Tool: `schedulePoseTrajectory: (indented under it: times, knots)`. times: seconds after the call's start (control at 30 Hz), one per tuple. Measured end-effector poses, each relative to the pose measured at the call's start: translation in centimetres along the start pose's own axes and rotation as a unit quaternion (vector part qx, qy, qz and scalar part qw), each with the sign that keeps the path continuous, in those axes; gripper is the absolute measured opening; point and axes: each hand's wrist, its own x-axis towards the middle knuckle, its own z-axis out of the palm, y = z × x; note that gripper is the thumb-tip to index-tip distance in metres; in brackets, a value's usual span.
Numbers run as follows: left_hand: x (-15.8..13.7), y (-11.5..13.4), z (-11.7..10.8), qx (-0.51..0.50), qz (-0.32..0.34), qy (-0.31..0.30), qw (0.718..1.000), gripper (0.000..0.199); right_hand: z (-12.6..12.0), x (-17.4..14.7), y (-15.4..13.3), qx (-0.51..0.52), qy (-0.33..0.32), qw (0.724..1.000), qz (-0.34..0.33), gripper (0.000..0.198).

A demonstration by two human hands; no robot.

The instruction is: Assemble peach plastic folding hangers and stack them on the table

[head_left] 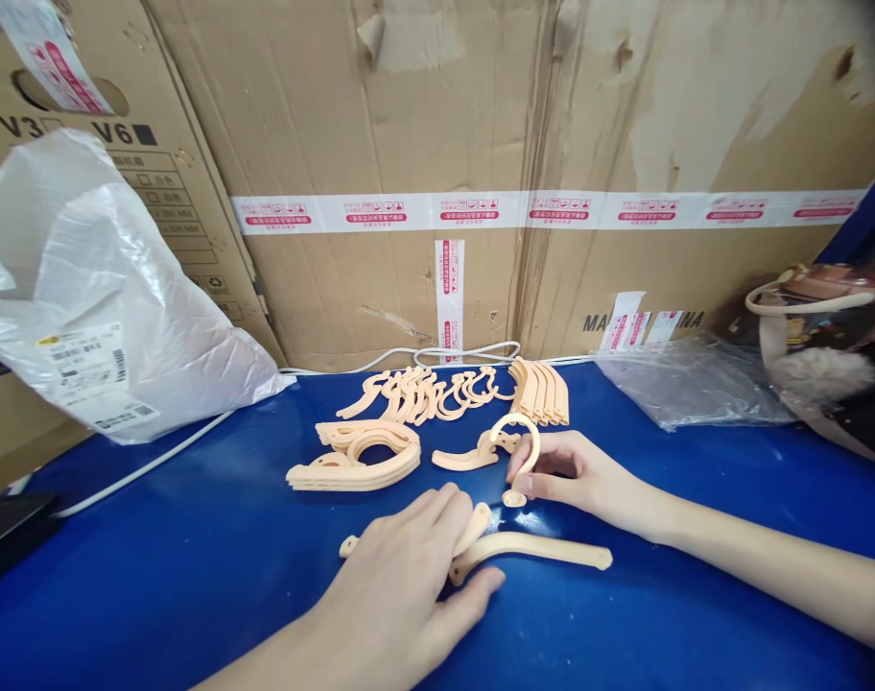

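Smooth, peach-coloured, plastic-looking parts lie on the glossy blue tabletop [265,585]. The right hand [571,475] pinches a C-shaped hook [533,446] by its stem, the curve rising above the fingertips. The left hand [401,576] drapes over a pale strip [476,526], grip unclear; a bent arm piece [538,546] starts between its thumb and forefinger.

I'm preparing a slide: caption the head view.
At a blue table, the right hand holds a beige hook while the left hand partly covers beige strips.
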Motion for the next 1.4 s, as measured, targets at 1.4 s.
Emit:
schedulePoseTrajectory:
  times: [1.4]
  knots:
    - [0.7,-0.8,1.3,0.139,0.139,0.153,0.969,0.046,1.0,-0.3,-1.2,0.092,0.031,0.995,0.006,0.065]
